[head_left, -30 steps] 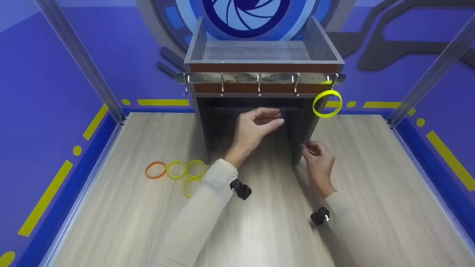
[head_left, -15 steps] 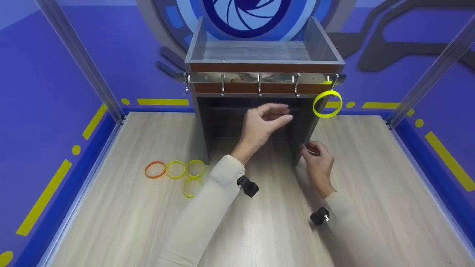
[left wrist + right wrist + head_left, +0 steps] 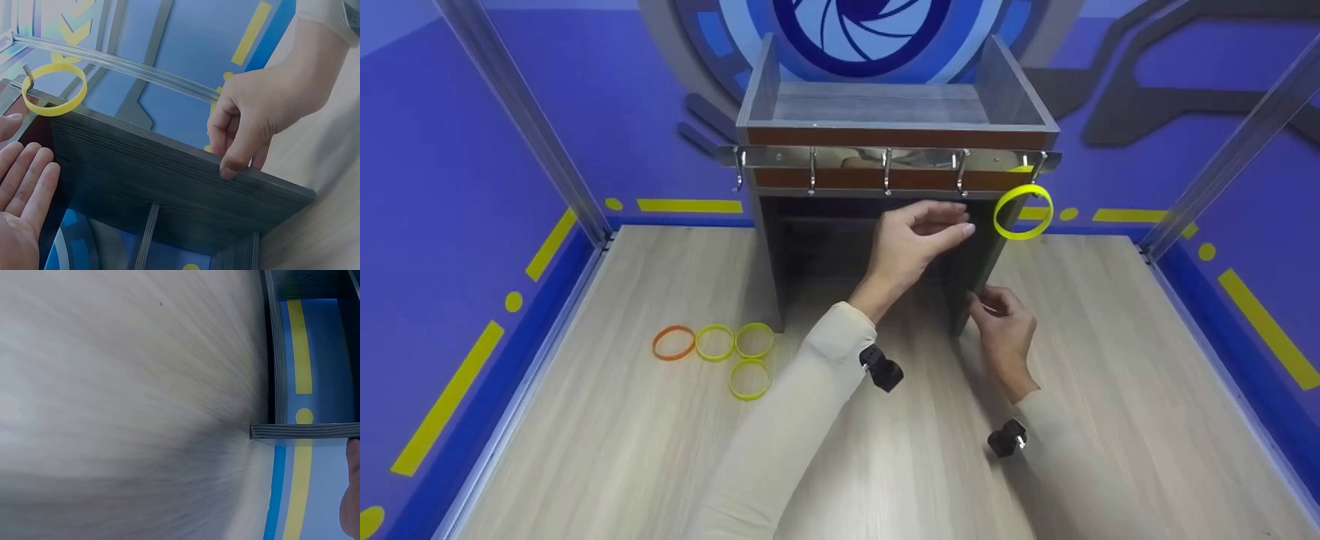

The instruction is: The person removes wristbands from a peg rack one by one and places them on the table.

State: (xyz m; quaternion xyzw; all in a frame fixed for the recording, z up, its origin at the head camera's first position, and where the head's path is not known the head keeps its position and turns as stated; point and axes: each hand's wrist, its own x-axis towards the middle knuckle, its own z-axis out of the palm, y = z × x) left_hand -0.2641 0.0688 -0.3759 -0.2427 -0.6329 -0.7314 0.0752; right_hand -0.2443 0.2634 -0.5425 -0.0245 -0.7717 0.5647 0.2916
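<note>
My left hand [image 3: 911,244] is raised in front of the grey wooden rack, below its hook rail [image 3: 847,157]. Its fingers are loosely bent with nothing between them, just left of a yellow wristband [image 3: 1021,236]. That band hangs from the rightmost hook, as the left wrist view also shows. Lower down, my right hand [image 3: 1009,330] holds the front edge of the rack's right side panel [image 3: 140,163]. In the left wrist view its thumb [image 3: 233,163] lies over the panel's edge, the other fingers on the outer side. Only part of this hand shows in the right wrist view.
Left of the rack, an orange wristband [image 3: 673,358] and several yellow wristbands [image 3: 749,397] lie flat on the wooden table [image 3: 585,450]. The other hooks [image 3: 886,176] carry nothing. An open-topped tray [image 3: 877,105] forms the rack's top. Blue walls [image 3: 495,225] enclose the sides and back.
My left hand has moved right and slightly up, closer to the hanging yellow wristband. The right hand has stayed on the side panel.
</note>
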